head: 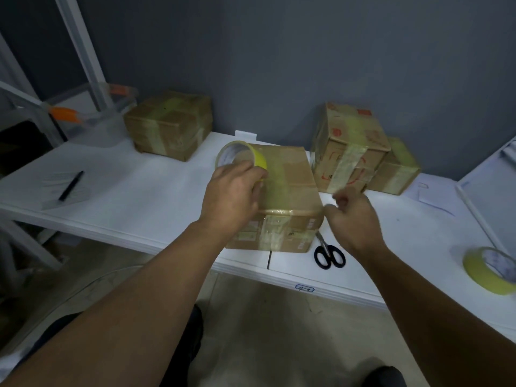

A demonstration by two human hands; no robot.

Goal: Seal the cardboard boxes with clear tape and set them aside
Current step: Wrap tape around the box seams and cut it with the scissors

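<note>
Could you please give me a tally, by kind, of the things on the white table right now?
Cardboard boxes: 4 (front box, left box, right top box, right back box)
Tape rolls: 2 (held roll, lying roll)
Scissors: 1
Pens: 1
Total: 8

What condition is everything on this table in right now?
front box: closed, tape across its top
tape roll: gripped by left hand, on the box
right hand: curled, blurred
scissors: lying flat, closed
spare tape roll: lying on table
back boxes: closed, taped
</note>
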